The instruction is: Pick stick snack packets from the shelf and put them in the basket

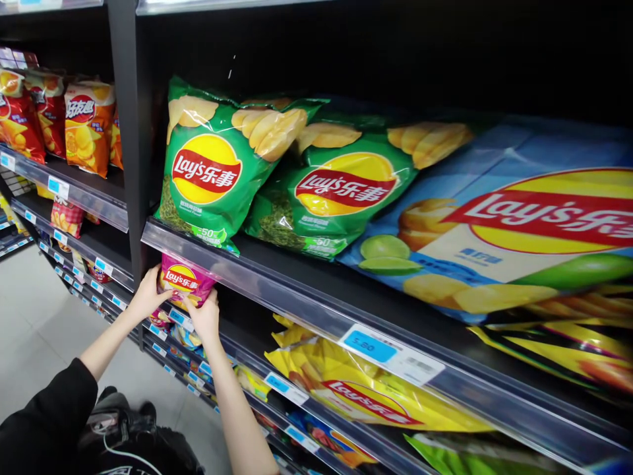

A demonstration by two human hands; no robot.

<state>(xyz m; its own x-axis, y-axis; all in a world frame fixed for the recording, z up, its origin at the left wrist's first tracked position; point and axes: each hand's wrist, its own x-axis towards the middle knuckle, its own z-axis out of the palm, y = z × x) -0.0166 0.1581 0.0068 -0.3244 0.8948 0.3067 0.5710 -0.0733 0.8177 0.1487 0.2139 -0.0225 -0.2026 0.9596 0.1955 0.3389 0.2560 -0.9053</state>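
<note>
A small, glossy magenta plastic chip bag is held roughly upright at the shelf, its printed front towards the near side. A round yellow emblem crossed by a red band with white "Lay's" and Chinese lettering fills its middle. The bag looks plump and its visible front untorn. The left grip clasps its left side, the right grip its lower right. Its top meets the upper shelf's edge; whether its base touches the lower shelf is unclear.
</note>
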